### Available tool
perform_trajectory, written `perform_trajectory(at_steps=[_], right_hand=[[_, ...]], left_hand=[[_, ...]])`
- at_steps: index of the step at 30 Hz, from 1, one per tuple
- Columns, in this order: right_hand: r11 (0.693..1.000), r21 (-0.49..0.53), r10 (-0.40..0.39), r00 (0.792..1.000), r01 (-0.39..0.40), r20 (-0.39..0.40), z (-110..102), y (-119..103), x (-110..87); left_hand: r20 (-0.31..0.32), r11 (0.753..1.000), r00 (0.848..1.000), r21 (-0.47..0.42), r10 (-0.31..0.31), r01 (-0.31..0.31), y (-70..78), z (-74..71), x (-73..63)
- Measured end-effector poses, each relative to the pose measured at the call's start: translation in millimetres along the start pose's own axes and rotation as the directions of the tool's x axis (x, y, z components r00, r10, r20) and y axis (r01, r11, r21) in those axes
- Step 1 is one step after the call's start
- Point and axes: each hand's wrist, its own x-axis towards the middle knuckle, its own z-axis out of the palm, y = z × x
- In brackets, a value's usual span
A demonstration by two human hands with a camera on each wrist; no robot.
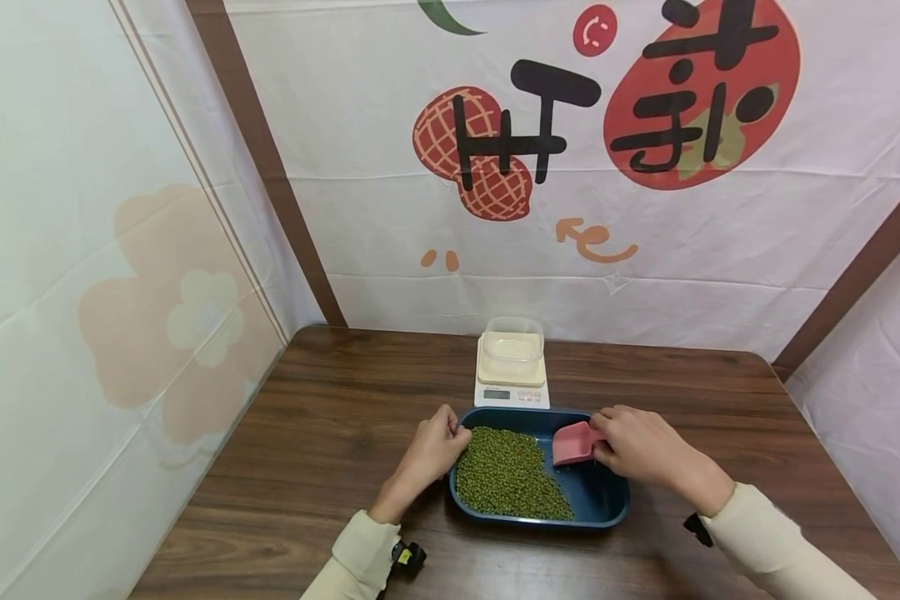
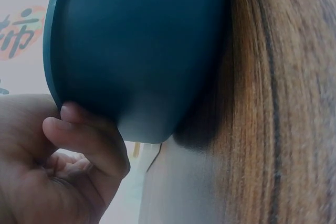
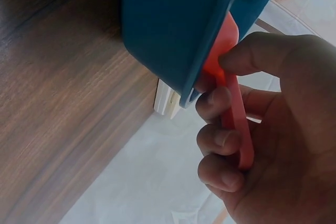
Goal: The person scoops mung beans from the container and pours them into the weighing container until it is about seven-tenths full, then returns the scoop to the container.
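Observation:
A dark blue plastic basin [image 1: 598, 500] stands on the table, with green mung beans [image 1: 506, 475] heaped over its left and middle part. My left hand [image 1: 429, 450] grips the rim at the basin's left end; in the left wrist view its curled fingers [image 2: 89, 142] are right at the edge. With my right hand [image 1: 648, 446] I hold a pink scoop [image 1: 572, 443] by its handle, over the bare right part of the basin. The right wrist view shows the fingers wrapped around the red-pink handle [image 3: 236, 124], just outside the rim. No beans show in the scoop.
Just behind the basin sits a white kitchen scale [image 1: 512, 395] bearing a clear plastic container [image 1: 513, 343]. The brown wooden table [image 1: 330, 467] reaches back to a printed cloth backdrop [image 1: 390, 217].

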Motion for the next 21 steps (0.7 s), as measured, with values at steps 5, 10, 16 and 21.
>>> perform_trajectory(at_steps=[5,10,16,21], right_hand=[[1.000,0.013,-0.028,1.000,0.028,-0.010,3.2,-1.0,3.7],[0.999,0.018,-0.040,0.999,0.041,-0.019,5.0,-2.9,7.3],[0.998,0.030,-0.050,0.999,0.050,-0.008,7.5,-4.9,12.0],[0.997,0.046,-0.056,0.998,0.055,0.006,8.1,-7.7,15.7]], left_hand=[[-0.009,1.000,1.000,-0.008,0.020,-0.020,-1.5,-0.1,-0.7],[-0.048,0.993,0.992,-0.034,0.113,-0.114,-17.9,4.0,4.7],[-0.060,0.988,0.986,0.007,0.153,-0.153,-39.2,13.0,15.6],[-0.035,0.997,0.996,-0.008,0.081,-0.082,-14.8,3.4,4.7]])
